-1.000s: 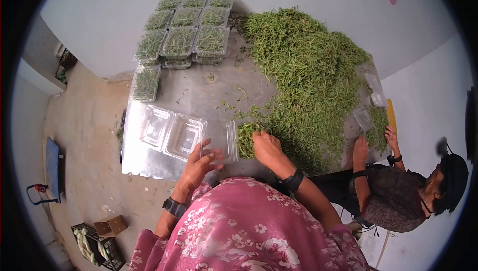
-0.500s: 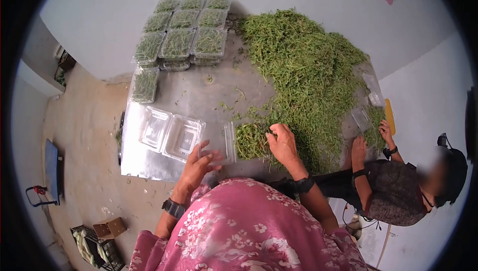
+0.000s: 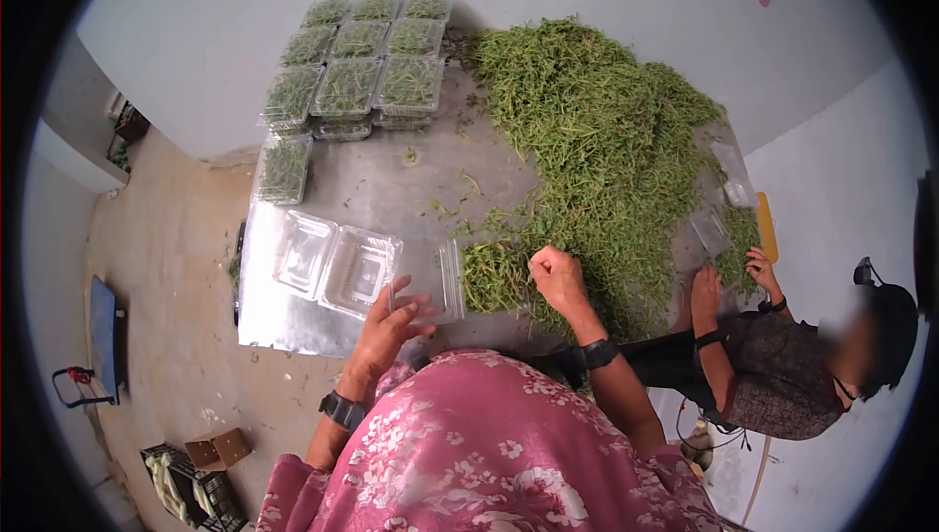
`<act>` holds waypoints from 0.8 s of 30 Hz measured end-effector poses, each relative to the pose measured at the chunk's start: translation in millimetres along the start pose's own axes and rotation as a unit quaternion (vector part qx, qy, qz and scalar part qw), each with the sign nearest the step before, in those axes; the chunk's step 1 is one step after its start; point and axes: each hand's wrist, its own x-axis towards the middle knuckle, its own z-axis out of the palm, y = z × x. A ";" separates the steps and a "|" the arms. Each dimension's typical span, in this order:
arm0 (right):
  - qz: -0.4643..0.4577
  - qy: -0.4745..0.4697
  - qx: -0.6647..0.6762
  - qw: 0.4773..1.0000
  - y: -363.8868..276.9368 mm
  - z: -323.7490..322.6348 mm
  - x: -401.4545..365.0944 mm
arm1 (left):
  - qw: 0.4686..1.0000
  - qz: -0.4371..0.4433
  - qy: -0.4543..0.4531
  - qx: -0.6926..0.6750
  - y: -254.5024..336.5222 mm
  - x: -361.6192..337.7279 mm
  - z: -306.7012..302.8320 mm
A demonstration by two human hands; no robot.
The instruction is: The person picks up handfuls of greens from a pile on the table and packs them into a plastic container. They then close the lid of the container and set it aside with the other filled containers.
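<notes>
Shows green in the herb heap [image 3: 606, 131] at one o'clock and in the filled boxes [image 3: 347, 87] at eleven, clear see-through plastic in the empty trays [image 3: 337, 263] at nine, dull silver-grey on the table [image 3: 391, 180], pink with a white flower print on the garment [image 3: 489, 454] at six, black on both wristbands [image 3: 342, 408].

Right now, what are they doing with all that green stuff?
A person in a pink top stands at a metal table. Their left hand rests on the lid of an open clear box, whose other half is full of greens. Their right hand is a closed fist at the edge of the heap of green sprigs. An empty open box lies to the left, and filled boxes are stacked at the far corner. A second person has both hands at the heap's right side.
</notes>
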 end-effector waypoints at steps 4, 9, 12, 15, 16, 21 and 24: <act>0.053 -0.011 0.051 0.997 -8.4 -10.6 9.0 | 1.000 0.000 0.001 -0.004 0.7 -0.5 -0.5; 0.052 -0.096 -0.018 0.994 -22.2 -17.5 18.0 | 1.000 0.001 -0.001 -0.005 -0.9 1.5 -1.6; 0.048 -0.149 -0.001 0.988 -4.3 -8.3 29.0 | 1.000 0.001 -0.006 -0.010 -0.7 1.8 -1.3; 0.083 -0.169 0.045 0.981 -1.8 -6.5 34.7 | 1.000 0.000 -0.005 -0.011 0.3 0.3 -2.0; 0.083 -0.170 0.046 0.981 -0.9 -5.9 35.0 | 1.000 0.000 -0.006 -0.010 0.0 0.6 -2.3; 0.040 -0.101 -0.014 0.994 -6.6 -15.6 30.7 | 1.000 -0.006 -0.010 -0.017 2.6 0.4 -2.3; 0.033 -0.041 -0.016 0.998 -28.1 -32.3 26.3 | 1.000 -0.007 -0.011 -0.018 2.0 1.6 -1.9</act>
